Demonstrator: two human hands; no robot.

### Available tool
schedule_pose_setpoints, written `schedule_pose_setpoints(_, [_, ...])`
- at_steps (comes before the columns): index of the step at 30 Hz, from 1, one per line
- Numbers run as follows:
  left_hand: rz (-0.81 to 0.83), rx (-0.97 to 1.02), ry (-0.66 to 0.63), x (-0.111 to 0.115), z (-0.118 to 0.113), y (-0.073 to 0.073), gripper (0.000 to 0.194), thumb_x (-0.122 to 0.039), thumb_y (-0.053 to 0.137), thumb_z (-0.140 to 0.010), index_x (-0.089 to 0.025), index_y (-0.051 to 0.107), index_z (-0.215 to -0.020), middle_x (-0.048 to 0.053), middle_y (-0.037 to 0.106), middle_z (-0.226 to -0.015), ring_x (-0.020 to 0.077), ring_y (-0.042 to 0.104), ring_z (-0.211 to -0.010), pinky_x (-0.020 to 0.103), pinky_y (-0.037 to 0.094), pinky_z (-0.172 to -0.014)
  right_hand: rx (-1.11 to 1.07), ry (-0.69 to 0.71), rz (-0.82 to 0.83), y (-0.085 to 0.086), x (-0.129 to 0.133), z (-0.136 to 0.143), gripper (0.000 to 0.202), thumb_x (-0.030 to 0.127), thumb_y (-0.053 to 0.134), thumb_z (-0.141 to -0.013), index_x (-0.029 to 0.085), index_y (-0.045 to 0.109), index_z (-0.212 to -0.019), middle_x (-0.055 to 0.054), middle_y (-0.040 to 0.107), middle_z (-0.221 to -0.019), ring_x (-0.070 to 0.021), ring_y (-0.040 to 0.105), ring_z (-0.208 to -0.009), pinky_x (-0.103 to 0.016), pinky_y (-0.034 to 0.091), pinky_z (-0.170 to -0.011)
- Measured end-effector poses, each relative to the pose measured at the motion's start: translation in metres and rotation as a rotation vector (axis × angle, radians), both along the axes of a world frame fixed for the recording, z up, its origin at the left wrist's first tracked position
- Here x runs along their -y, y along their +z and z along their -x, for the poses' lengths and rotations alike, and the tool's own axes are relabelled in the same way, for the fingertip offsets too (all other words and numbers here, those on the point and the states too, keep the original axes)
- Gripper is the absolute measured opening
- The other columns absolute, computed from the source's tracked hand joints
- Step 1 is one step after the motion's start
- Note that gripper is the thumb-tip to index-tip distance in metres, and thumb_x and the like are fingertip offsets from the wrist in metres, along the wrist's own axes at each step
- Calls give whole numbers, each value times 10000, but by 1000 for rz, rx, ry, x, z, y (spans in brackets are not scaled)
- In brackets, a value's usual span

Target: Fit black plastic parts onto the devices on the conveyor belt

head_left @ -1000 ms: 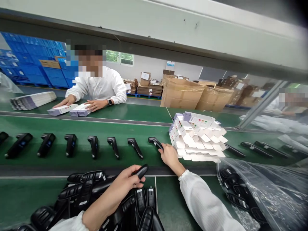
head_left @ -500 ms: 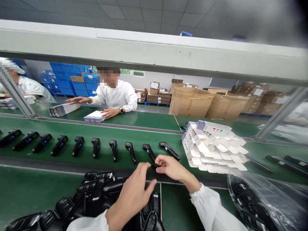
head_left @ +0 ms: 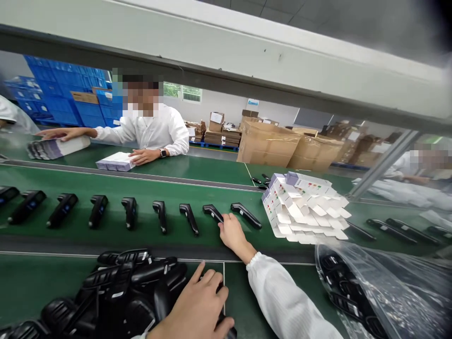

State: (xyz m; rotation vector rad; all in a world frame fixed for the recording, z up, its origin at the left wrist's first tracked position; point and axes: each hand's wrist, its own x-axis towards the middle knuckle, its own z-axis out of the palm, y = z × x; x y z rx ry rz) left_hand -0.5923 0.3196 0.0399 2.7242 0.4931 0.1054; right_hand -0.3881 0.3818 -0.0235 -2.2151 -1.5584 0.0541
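My right hand [head_left: 233,235] reaches onto the green belt [head_left: 141,240], its fingers closed on the lower end of a black handheld device [head_left: 213,213]. Similar black devices lie spaced out in a row on both sides of it, the nearest one [head_left: 246,215] just to the right. My left hand [head_left: 203,301] hovers low over the near table, fingers spread, beside a heap of black devices [head_left: 123,287]; nothing shows in its grasp, and its underside is hidden.
White open-ended boxes [head_left: 303,207] are stacked right of the row. A clear plastic bag [head_left: 374,292] with black devices lies at the near right. Across the belt, a person [head_left: 151,125] in white touches flat white boxes [head_left: 116,161]. A beam [head_left: 226,52] crosses overhead.
The view has shifted and tilted. My right hand has moved forward onto the device on the belt, while my left hand has drawn back towards me over the near table.
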Motion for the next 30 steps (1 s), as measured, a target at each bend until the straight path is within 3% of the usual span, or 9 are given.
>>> schedule_pose_setpoints(5, [-13,-100,34,-2,7,-2,396,-155,485,-820,-194,646,-1181,133,557,-1339,323,492,-1256,497,353,-1117,56,60,-136,11,10,-6,413,327,483,-965,138,539,-1327,-162,572,-1238,-293,547,-1125,-418,448,-975])
schedule_pose_setpoints(8, [-52,-121,4,-11,8,-2,408,-64,479,-742,-174,664,-1088,134,602,-1222,311,541,-1159,457,435,-1036,-53,181,-244,21,22,-7,337,288,436,-983,168,601,-1252,-117,612,-1192,-244,563,-1118,-379,442,-989])
schedule_pose_setpoints(11, [17,-80,31,-28,7,1,439,18,419,-696,-177,673,-997,98,626,-1045,225,601,-966,347,499,-897,-270,340,-214,34,31,-8,274,305,469,-969,207,676,-1120,-67,671,-1068,-191,624,-974,-331,480,-896])
schedule_pose_setpoints(16, [347,273,261,-70,9,6,280,-187,405,-883,-210,677,-951,40,658,-925,180,626,-833,293,498,-777,-944,472,30,45,36,1,393,479,570,-901,169,673,-1119,-79,703,-958,-171,662,-804,-284,512,-677])
schedule_pose_setpoints(20, [599,565,445,-91,10,1,215,-326,516,-870,-196,648,-980,42,691,-927,189,651,-871,299,507,-812,-1344,524,225,45,38,17,523,568,665,-812,133,672,-1103,-97,686,-945,-175,674,-797,-281,536,-652])
schedule_pose_setpoints(24, [606,694,487,-88,7,-2,212,-343,534,-879,-194,640,-986,44,684,-961,184,651,-898,301,504,-838,-1617,487,212,41,41,32,454,489,762,-756,138,669,-1027,-34,629,-818,-136,636,-688,-284,544,-611])
schedule_pose_setpoints(30, [473,755,436,-84,7,2,218,-340,482,-923,-224,649,-1002,41,641,-1064,182,619,-987,285,490,-862,-1837,501,305,46,48,47,440,401,840,-667,161,591,-940,-28,626,-886,-199,666,-806,-370,541,-709])
